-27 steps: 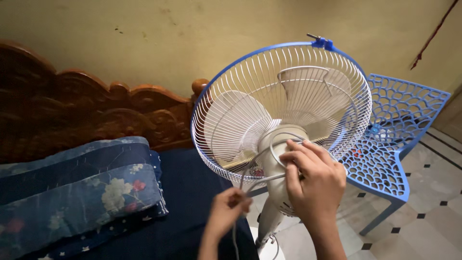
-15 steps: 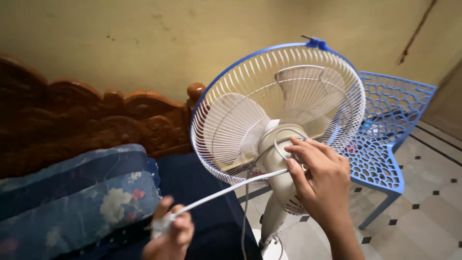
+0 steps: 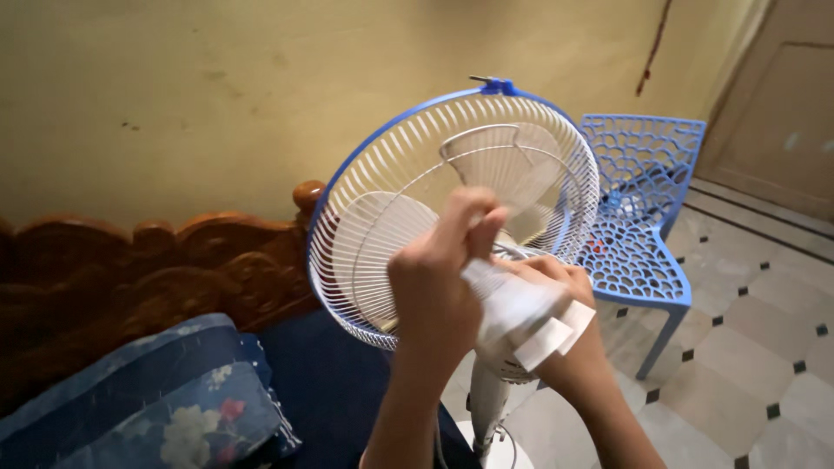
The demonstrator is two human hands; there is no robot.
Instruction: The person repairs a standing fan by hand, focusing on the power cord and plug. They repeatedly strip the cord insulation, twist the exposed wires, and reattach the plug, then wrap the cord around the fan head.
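Note:
A white pedestal fan with a blue-rimmed wire cage (image 3: 391, 191) stands in front of me, seen from behind. My left hand (image 3: 430, 291) is raised in front of the cage, with thumb and fingers pinching a wide white strip (image 3: 521, 313) that looks like tape. The strip runs down to the right and ends in two loose flaps. My right hand (image 3: 578, 347) lies partly under the strip, curled around the fan's motor housing (image 3: 504, 369) at the back of the cage. The fan's white pole (image 3: 486, 408) drops to the floor below my hands.
A blue perforated plastic chair (image 3: 647, 252) stands right behind the fan on the tiled floor (image 3: 764, 365). A carved wooden headboard (image 3: 156, 278), a blue floral pillow (image 3: 148, 404) and a dark blue mattress (image 3: 339, 382) are on the left. A yellowish wall is behind, with a door (image 3: 782, 113) at the far right.
My left hand had drawn the white strip out low to the left. It has now come back up in front of the cage with the strip. My right hand stayed at the motor housing.

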